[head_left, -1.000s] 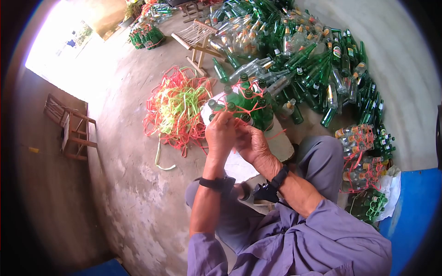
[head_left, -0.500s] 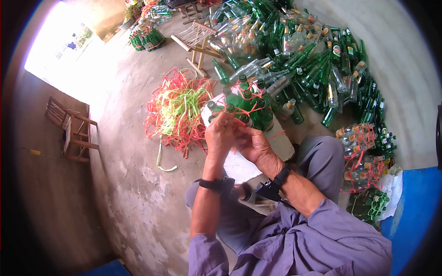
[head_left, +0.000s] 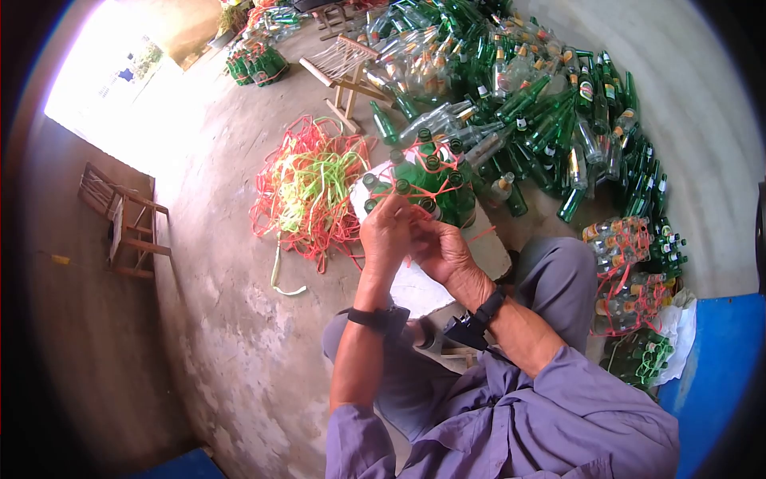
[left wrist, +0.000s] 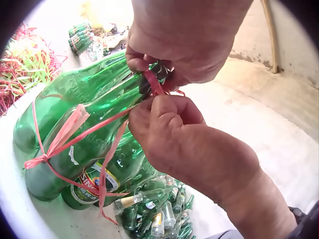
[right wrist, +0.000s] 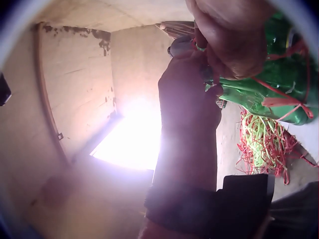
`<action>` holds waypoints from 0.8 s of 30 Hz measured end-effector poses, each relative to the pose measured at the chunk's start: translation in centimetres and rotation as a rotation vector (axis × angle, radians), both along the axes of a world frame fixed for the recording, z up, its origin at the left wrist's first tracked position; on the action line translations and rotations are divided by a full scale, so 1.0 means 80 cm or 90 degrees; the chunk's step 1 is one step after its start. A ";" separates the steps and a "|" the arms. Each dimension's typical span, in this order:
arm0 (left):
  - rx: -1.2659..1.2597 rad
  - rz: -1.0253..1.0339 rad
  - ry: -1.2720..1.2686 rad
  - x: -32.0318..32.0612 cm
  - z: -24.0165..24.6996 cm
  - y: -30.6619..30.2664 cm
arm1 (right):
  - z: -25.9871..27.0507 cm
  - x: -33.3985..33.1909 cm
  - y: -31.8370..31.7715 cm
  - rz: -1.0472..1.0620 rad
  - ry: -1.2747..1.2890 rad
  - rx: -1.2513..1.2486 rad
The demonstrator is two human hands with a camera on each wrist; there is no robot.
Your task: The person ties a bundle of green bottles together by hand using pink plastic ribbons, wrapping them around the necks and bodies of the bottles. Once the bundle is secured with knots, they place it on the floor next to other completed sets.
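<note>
A bundle of green glass bottles [head_left: 443,177] stands on a pale block [head_left: 415,291] in front of the person, bound with red plastic strapping. Both hands meet at the bottle necks on the near side. In the left wrist view, a piece of red strap [left wrist: 154,82] runs between the fingertips of the two hands beside a bottle neck. The left hand [head_left: 385,231] pinches it from above, fingers curled in. From the other side the right hand [head_left: 445,251] pinches it between thumb and fingers. Lower on the bottles, another strap [left wrist: 70,144] is knotted around their bodies.
Left of the block lies a tangled heap of red and yellow-green strapping [head_left: 311,191]. Loose bottles [head_left: 511,88] pile up behind and to the right. Tied bottle bundles [head_left: 626,271] sit at the right, another [head_left: 255,64] farther back. Wooden stools [head_left: 343,72] stand around.
Both hands stay at the same bottle necks, pinching the red strap, with only slight finger shifts. The head view has moved a little.
</note>
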State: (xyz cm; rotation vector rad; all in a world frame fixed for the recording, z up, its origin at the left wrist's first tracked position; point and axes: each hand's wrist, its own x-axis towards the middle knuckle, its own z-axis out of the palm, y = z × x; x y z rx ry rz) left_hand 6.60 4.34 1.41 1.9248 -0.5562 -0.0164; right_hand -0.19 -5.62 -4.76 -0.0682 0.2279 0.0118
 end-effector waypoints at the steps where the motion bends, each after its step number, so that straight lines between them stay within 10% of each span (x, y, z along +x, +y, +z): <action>1: 0.000 0.000 0.000 0.000 0.000 0.000 | 0.001 0.000 0.001 0.000 0.000 0.000; 16: 0.057 0.018 0.048 0.004 -0.005 0.003 | 0.010 -0.006 0.006 -0.006 0.063 -0.027; 22: 0.002 -0.012 0.144 0.005 -0.005 0.005 | 0.043 -0.035 0.003 -0.014 0.312 -0.369; 24: -0.111 -0.033 0.210 0.010 -0.020 0.004 | 0.031 -0.040 0.000 -0.058 0.285 -0.714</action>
